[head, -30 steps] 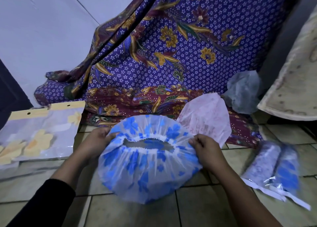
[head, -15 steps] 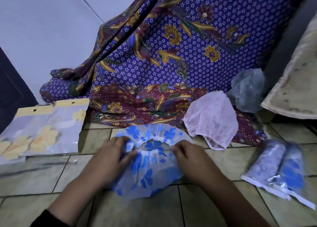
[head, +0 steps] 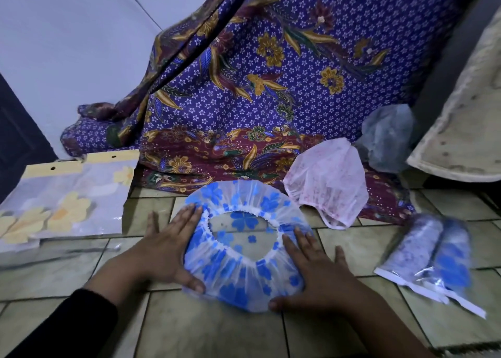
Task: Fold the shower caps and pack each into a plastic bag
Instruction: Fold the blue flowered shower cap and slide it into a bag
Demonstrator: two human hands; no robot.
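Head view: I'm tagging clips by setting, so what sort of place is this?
Most likely a room in a home: the blue-flowered shower cap lies flat on worn floor tiles, and a patterned batik cloth drapes against a plain white wall.

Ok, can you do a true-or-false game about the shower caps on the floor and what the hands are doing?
1. The left hand and the right hand both press flat on the blue-flowered clear plastic shower cap. True.
2. That cap's frilly elastic opening faces down at the floor. False: the opening faces up, and you can see into it.
3. The pale pink plastic shower cap is packed in a bag. False: it lies loose, partly on the purple flowered cloth.
4. Two filled clear plastic bags lie on the tiled floor at the person's right. True.
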